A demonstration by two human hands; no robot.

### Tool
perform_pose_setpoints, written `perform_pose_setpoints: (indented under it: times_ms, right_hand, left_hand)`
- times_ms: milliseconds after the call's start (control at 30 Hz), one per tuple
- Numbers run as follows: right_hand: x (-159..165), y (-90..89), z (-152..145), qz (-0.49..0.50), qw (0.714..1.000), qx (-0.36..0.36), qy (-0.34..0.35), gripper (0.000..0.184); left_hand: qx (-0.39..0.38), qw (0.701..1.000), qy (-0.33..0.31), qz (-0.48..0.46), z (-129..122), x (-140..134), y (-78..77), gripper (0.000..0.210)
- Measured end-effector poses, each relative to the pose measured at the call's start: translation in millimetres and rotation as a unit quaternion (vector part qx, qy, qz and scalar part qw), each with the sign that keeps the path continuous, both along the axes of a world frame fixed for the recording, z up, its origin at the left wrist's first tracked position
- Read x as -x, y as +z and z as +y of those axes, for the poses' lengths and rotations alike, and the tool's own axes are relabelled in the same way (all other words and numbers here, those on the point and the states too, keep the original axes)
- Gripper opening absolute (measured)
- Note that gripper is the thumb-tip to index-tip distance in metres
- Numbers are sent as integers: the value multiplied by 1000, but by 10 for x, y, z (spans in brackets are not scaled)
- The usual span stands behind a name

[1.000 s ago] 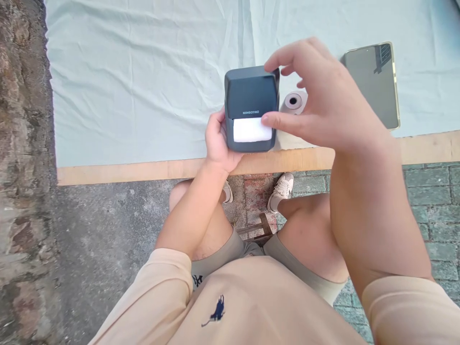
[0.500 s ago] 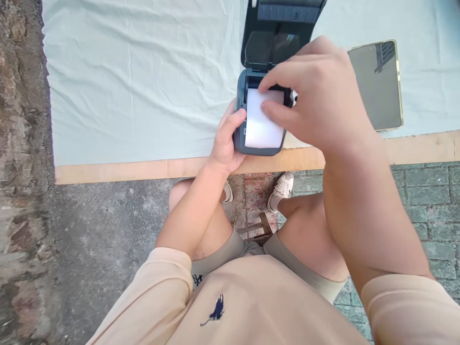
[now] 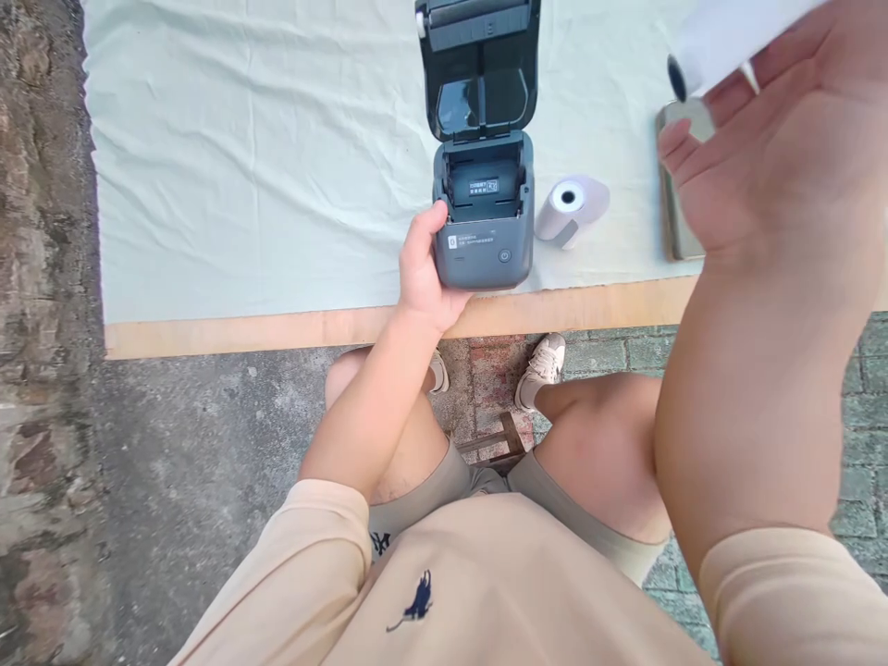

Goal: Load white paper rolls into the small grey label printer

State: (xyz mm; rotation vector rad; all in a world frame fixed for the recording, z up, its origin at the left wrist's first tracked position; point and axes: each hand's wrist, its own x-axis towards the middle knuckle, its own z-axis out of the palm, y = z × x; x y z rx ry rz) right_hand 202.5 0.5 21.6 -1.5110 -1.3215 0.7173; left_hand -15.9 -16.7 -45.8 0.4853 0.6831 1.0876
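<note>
My left hand (image 3: 428, 268) grips the left side of a dark blue-grey label printer (image 3: 486, 254), thumb on its front edge. The printer's lid (image 3: 481, 79) stands raised, and its paper bay shows a printed label inside with no roll in it. At the upper right, my right hand (image 3: 770, 139) is lifted off to the side, holding a white paper roll (image 3: 728, 42) with a dark core end. Part of that roll runs out of view at the top. A second white paper roll (image 3: 555, 217) stands on the cloth just right of the printer, a loose flap of paper at its side.
A phone (image 3: 684, 222) lies on the pale cloth (image 3: 277, 166), partly hidden behind my right hand. The table's wooden front edge (image 3: 277, 328) runs across in front of my knees. A rough wall (image 3: 45, 231) stands at the left.
My right hand has lifted the paper roll out of the printer and moved up and right with it. The printer has shifted slightly left, and the second roll is now uncovered.
</note>
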Motion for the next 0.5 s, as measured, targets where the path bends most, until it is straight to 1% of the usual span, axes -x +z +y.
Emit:
perform_pose_setpoints:
  times_ms: [33,100,133,200,300,333,367,433,500]
  right_hand:
    - [-54,-88,50,105,993,34,-47,41]
    - [-108,-244,124,167,983,60,-56,29]
    - [-113,-303,146,173,982,64,-46,27]
    - [-98,-372,166,178,982,51,-37,31]
    - [-66,-390,177,227,972,27,-59,40]
    - [-60,-386,181,242,968,27,-67,41]
    - [-56,-381,183,251,965,30,-70,38]
    - [-44,-370,174,245,967,41,-63,25]
    - [-23,-356,144,192,979,30,-56,17]
  left_hand:
    - [0,1000,5,2,2,4,-2,37]
    - [-5,1000,7,7,1,4,-1,36]
    - [-7,1000,6,7,0,1,1,35]
    - [-11,1000,5,2,-2,-9,7,33]
    - [-11,1000,3,-7,-5,-18,14,32]
    - [-12,1000,2,-9,-6,-18,15,32]
    - [-14,1000,1,-11,-7,-17,16,32]
    - [-17,1000,2,-12,-9,-14,15,33]
    - [-18,1000,2,-14,-11,-12,15,34]
